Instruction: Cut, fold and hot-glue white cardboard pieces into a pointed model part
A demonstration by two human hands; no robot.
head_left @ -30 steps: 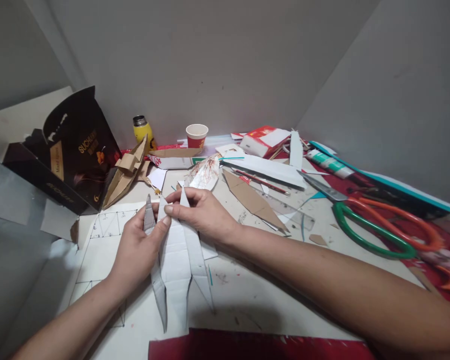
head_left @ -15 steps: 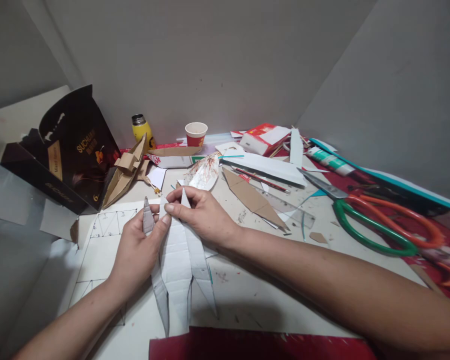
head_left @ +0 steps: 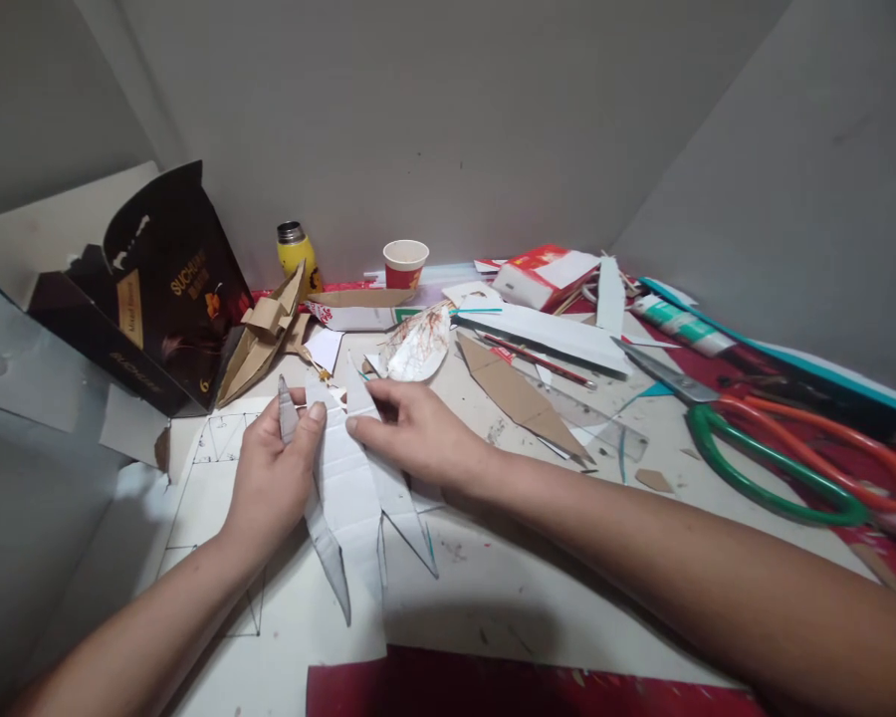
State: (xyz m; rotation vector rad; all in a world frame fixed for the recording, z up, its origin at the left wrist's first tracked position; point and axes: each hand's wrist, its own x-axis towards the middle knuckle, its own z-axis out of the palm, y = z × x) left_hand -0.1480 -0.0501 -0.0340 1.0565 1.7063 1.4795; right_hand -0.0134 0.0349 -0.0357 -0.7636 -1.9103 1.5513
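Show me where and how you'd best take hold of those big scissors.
Probably take the scissors by the green loop, coming from the person's right: that wide handle lies on the near side, while the blades point away and leftward.

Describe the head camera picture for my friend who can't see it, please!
The left hand and right hand hold a creased white cardboard shape with pointed parts. Metal scissors with green and orange handles lie to the right.
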